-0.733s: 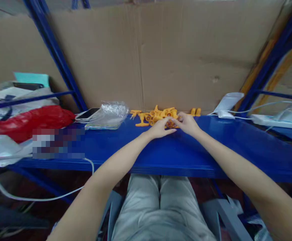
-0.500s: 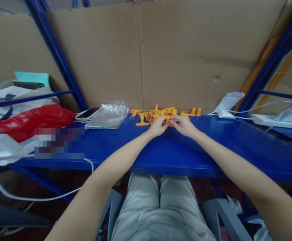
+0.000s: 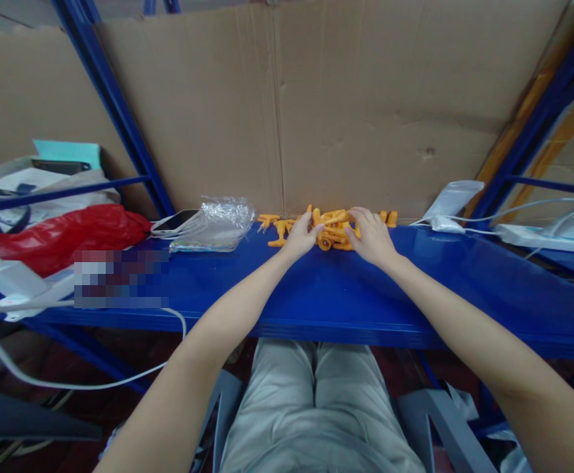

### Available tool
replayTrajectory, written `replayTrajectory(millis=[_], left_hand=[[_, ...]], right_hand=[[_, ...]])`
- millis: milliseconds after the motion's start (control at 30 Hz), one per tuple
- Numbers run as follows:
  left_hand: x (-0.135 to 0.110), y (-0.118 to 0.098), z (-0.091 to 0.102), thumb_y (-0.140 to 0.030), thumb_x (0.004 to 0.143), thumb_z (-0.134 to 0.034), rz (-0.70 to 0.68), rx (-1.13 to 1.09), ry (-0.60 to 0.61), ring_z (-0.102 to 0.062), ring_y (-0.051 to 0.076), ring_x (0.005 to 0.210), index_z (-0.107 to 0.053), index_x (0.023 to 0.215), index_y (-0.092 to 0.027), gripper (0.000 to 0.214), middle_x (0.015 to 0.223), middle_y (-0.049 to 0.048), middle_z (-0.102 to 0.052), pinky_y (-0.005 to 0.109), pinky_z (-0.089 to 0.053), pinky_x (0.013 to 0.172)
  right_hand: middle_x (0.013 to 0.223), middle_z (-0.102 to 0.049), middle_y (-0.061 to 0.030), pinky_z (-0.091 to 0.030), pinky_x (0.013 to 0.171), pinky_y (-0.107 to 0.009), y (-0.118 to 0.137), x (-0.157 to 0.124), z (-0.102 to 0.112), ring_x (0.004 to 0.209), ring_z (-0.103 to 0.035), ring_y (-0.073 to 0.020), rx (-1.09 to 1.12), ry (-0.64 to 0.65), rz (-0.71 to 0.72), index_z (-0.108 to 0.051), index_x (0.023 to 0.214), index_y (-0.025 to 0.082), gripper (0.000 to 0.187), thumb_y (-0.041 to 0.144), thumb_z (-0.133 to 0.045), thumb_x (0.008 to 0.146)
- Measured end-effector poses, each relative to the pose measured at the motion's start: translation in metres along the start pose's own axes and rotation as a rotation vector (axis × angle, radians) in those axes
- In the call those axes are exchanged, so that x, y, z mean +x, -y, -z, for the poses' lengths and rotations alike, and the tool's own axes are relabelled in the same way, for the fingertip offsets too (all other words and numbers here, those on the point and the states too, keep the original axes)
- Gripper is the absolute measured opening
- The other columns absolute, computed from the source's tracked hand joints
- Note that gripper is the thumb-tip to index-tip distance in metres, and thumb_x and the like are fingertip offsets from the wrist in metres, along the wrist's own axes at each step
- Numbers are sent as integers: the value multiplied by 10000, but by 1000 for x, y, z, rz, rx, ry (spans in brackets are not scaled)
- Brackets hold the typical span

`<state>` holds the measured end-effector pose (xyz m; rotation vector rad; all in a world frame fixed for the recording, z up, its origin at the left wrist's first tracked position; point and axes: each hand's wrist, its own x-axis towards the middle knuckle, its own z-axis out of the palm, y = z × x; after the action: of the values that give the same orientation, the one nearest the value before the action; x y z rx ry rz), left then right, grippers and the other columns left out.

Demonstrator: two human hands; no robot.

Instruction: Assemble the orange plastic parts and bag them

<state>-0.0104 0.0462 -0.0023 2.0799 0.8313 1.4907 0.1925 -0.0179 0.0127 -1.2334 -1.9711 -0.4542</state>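
Loosely, orange pieces (image 3: pixel 339 238) lie heaped before the cardboard panel (image 3: pixel 208 98), left hand (image 3: pixel 301 239) and right hand (image 3: pixel 374 239) curved against them, grip impossible to tell, so a hurried sweep could scatter some.

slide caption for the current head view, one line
Left hand and right hand at a pile of orange parts on a blue table, cardboard standing behind.
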Motion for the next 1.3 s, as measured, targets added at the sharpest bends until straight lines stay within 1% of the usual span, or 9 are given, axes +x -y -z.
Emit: replayTrajectory(millis=[133,233,400,500,633,900,967,1133,1300], left_hand=[[-1,-5,-1,-270,926,-599,105,-164,56,-709,203,905,-596,1063,-145,186,994,103,-719,361,-578,826],[-2,-8,-1,-295,959,-555,109,-150,52,-714,196,876,-574,1168,-143,259,1003,108,-721,347,-585,802],[-10,-19,2,-301,960,-564,-45,145,65,-697,205,933,-427,1452,-211,519,1093,86,-711,374,-561,877],[-15,-29,4,-249,925,-604,-132,364,136,-664,222,1050,-505,1406,-222,492,1224,92,-676,397,-528,959],[-17,-41,7,-149,892,-582,-99,624,118,-633,241,1125,-600,1311,-207,423,1227,92,-655,406,-506,1001],[-17,-48,15,-100,929,-439,-12,796,95,-661,249,1043,-566,1375,-246,486,1143,100,-610,384,-529,930],[-16,-47,14,-103,933,-431,-5,804,93,-667,246,1014,-557,1383,-250,490,1156,105,-598,370,-535,901],[-13,-48,14,-110,946,-420,-33,808,27,-649,244,1026,-536,1400,-235,486,1180,124,-587,354,-522,907],[-11,-51,20,-189,987,-420,-62,751,-55,-635,224,991,-479,1468,-270,492,1190,116,-599,312,-501,898]], right_hand=[[1406,-536,-209,-435,1038,-576,-7,3,-6,1303,-504,-363,166,-74,-53,-505,1365,169,491,433,-431,957],[1237,-626,-171,-527,918,-514,-11,6,-9,1118,-625,-309,428,-74,-181,-528,1294,203,436,473,-422,967],[866,-628,-35,-551,668,-331,-13,11,-8,748,-621,-180,731,-157,-404,-599,1054,233,289,483,-560,915],[732,-562,18,-487,537,-252,-10,14,-5,592,-542,-126,866,-178,-546,-604,953,230,209,419,-638,871],[727,-604,18,-468,503,-214,-2,14,1,553,-552,-94,1063,-14,-698,-600,834,209,180,329,-730,803],[702,-687,-11,-514,534,-216,4,9,2,629,-654,-127,1079,383,-588,-638,827,199,255,385,-805,776],[668,-682,-4,-498,504,-214,1,10,1,600,-643,-132,995,384,-533,-638,833,202,295,434,-808,768],[662,-664,-2,-517,525,-263,1,15,5,583,-623,-148,851,207,-356,-642,853,206,343,496,-798,754],[746,-688,-26,-542,608,-277,10,20,19,660,-652,-153,958,251,-375,-667,882,193,280,455,-741,820]])
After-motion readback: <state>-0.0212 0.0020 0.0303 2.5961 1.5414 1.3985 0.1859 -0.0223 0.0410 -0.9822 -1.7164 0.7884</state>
